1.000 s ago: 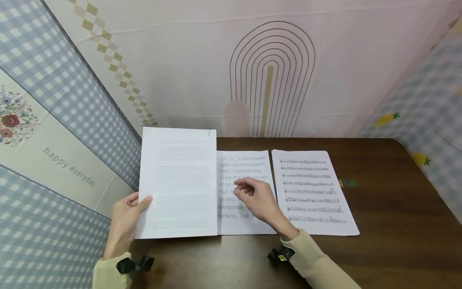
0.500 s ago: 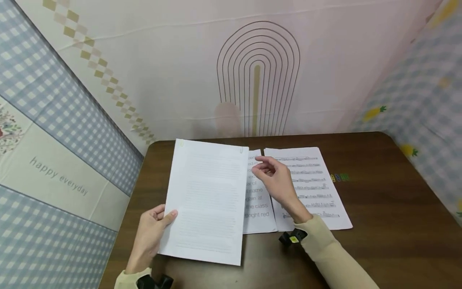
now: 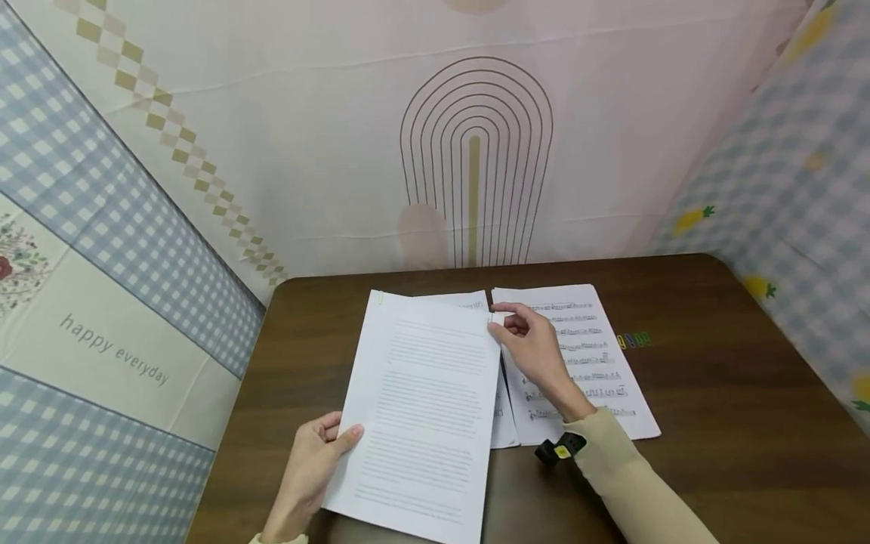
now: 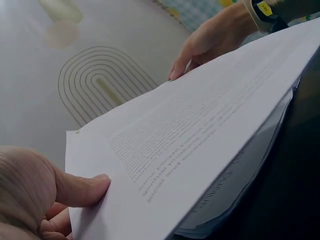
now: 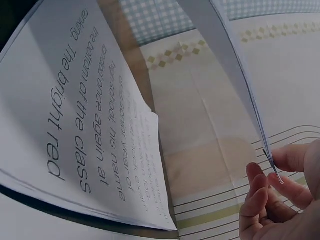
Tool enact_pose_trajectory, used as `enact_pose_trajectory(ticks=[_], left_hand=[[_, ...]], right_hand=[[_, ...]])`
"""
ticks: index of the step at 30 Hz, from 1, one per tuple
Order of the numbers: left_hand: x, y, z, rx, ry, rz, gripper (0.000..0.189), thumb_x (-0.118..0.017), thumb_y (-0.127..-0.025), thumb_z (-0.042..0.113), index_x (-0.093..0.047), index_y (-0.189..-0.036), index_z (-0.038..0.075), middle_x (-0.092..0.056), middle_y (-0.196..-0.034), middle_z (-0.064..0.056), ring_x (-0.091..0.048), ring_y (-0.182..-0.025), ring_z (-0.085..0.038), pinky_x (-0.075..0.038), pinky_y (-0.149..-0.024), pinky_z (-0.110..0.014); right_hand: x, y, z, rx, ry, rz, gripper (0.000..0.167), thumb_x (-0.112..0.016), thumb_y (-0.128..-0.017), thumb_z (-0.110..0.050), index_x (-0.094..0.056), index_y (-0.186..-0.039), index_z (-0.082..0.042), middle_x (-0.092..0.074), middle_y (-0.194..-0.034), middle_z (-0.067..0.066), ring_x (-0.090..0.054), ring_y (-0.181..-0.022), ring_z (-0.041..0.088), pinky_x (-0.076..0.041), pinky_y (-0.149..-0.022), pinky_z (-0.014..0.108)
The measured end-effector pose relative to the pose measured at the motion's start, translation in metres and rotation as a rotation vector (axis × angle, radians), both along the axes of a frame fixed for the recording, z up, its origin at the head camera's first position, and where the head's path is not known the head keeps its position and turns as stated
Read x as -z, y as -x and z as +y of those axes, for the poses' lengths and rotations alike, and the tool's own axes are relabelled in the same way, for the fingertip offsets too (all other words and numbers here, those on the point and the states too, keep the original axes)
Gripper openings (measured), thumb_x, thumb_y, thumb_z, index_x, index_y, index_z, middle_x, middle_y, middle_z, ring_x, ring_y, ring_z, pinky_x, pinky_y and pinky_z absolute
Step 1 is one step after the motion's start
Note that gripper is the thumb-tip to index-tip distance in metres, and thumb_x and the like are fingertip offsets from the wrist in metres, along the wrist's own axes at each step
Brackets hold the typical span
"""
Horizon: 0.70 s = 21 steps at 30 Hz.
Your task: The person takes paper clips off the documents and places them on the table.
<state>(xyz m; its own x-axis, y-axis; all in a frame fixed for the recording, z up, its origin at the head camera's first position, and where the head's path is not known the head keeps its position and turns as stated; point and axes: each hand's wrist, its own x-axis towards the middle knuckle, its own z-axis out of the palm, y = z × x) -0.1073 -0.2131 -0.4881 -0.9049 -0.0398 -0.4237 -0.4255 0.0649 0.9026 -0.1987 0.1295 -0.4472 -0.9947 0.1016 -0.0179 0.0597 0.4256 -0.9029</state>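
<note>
My left hand (image 3: 309, 461) grips the left edge of a thin stack of printed paper (image 3: 421, 415), thumb on top, holding it tilted above the table. A yellowish paper clip (image 3: 381, 298) sits at its top left corner. At the top right corner, my right hand (image 3: 537, 347) has its thumb and forefinger about a second paper clip (image 5: 278, 175), pinching it at the paper's edge. Beneath the held stack lies a large-print text stack (image 5: 100, 115), partly covered in the head view.
Sheet music (image 3: 578, 393) lies on the brown table (image 3: 720, 393), to the right of the text stack. Several coloured paper clips (image 3: 635, 341) lie in a row beside it. A patterned cloth (image 3: 326, 166) hangs behind the table, with checked cloth at both sides.
The left hand has brought the clipped stack rightward and nearer, tilting it over the large-print sheets. The right hand has moved from hovering over the sheets to the stack's top right corner.
</note>
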Motion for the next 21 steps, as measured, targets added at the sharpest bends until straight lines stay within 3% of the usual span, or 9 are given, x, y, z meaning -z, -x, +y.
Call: enact_pose_trajectory(ticks=[5,13,17,21], left_hand=[[0.003,-0.003,0.006,-0.008,-0.008,-0.013,0.032,-0.070,-0.101,-0.002,-0.066,-0.129,-0.016,-0.083,-0.093,-0.015,-0.078,-0.075,-0.020,-0.062,-0.064,-0.028],[0.007,-0.010,0.012,0.003,-0.043,-0.030,0.031,-0.069,-0.101,-0.003,-0.066,-0.129,-0.015,-0.083,-0.094,-0.016,-0.080,-0.076,-0.020,-0.064,-0.066,-0.028],[0.011,-0.012,0.015,0.032,-0.067,-0.044,0.036,-0.070,-0.102,-0.001,-0.063,-0.134,-0.017,-0.083,-0.096,-0.016,-0.080,-0.078,-0.020,-0.065,-0.067,-0.029],[0.015,-0.014,0.015,0.109,-0.083,-0.057,0.043,-0.070,-0.103,0.001,-0.058,-0.138,-0.020,-0.083,-0.100,-0.016,-0.080,-0.080,-0.019,-0.066,-0.070,-0.030]], right_hand=[[0.004,0.000,0.004,0.020,0.001,0.010,0.027,-0.074,-0.104,-0.015,-0.076,-0.130,-0.008,-0.071,-0.096,0.013,-0.058,-0.081,0.018,-0.046,-0.071,0.021],[0.006,-0.001,0.008,0.001,0.011,-0.014,0.028,-0.074,-0.104,-0.013,-0.075,-0.131,-0.005,-0.072,-0.092,0.014,-0.058,-0.079,0.016,-0.045,-0.069,0.021],[0.006,-0.002,0.012,-0.011,-0.008,-0.016,0.027,-0.074,-0.103,-0.012,-0.076,-0.129,-0.006,-0.070,-0.091,0.010,-0.057,-0.079,0.018,-0.044,-0.067,0.021],[0.007,-0.003,0.017,-0.018,-0.017,-0.022,0.026,-0.073,-0.102,-0.010,-0.077,-0.128,-0.006,-0.065,-0.087,0.006,-0.054,-0.077,0.018,-0.043,-0.065,0.021]])
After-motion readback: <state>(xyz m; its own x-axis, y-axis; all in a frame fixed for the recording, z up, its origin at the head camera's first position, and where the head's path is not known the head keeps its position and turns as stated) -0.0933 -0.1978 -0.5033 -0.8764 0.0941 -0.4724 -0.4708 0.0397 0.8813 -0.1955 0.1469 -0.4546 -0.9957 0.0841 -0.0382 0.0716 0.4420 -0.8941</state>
